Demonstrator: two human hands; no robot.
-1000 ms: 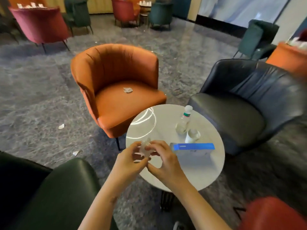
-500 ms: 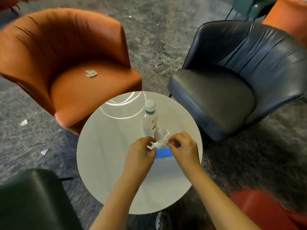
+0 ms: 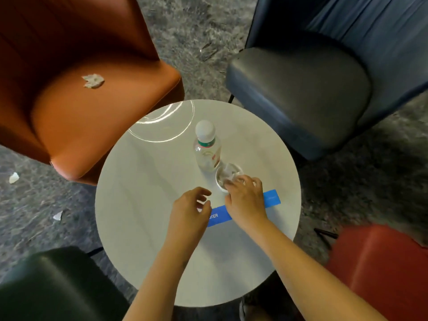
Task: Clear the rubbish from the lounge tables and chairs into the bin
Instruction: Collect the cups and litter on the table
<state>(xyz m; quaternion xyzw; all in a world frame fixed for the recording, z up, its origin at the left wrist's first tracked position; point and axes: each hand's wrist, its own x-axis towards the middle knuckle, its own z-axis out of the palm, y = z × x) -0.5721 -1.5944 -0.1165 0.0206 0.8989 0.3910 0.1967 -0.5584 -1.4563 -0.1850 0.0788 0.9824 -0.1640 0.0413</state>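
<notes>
On the round white table [image 3: 143, 205] a clear plastic bottle [image 3: 207, 151] with a white cap stands upright beside a small white paper cup [image 3: 219, 184]. A crumpled clear wrapper [image 3: 229, 171] sits in the cup, and the fingertips of my right hand [image 3: 245, 200] pinch it at the rim. My left hand [image 3: 187, 214] hovers just left of the cup, fingers loosely curled and holding nothing. A flat blue box [image 3: 272, 198] lies under both hands. On the seat of the orange chair [image 3: 92, 126] lies a crumpled paper scrap [image 3: 93, 80].
A dark blue armchair [image 3: 301, 93] stands at the back right, a green chair [image 3: 58, 286] at the near left and a red chair [image 3: 382, 262] at the near right. Two white paper scraps [image 3: 14, 177] [image 3: 58, 215] lie on the grey floor to the left.
My view has tilted down and closer to the table. Both hands carried the wrapper to the cup; the left hand let go, and the right one has brought it into the cup.
</notes>
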